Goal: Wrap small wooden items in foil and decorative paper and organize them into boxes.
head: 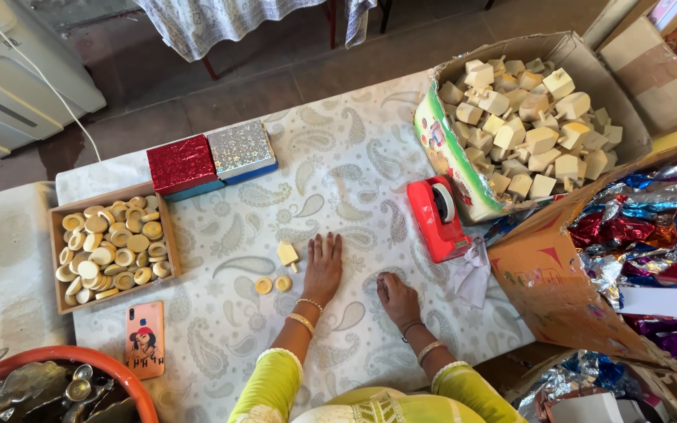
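Our left hand lies flat, fingers open, on the paisley tablecloth, holding nothing; right hand rests loosely curled, empty. Just left of the left hand: a small pale wooden block piece and two round wooden discs. Red tape dispenser near the right hand. Shallow wooden tray holds more discs; open cardboard box holds many blocks.

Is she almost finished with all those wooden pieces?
Not nearly. Set out: one wooden block piece and two small wooden discs beside the left hand. In hand: nothing; both the left and the right hand lie empty on the cloth. Left: a full carton of blocks and a full tray of discs.
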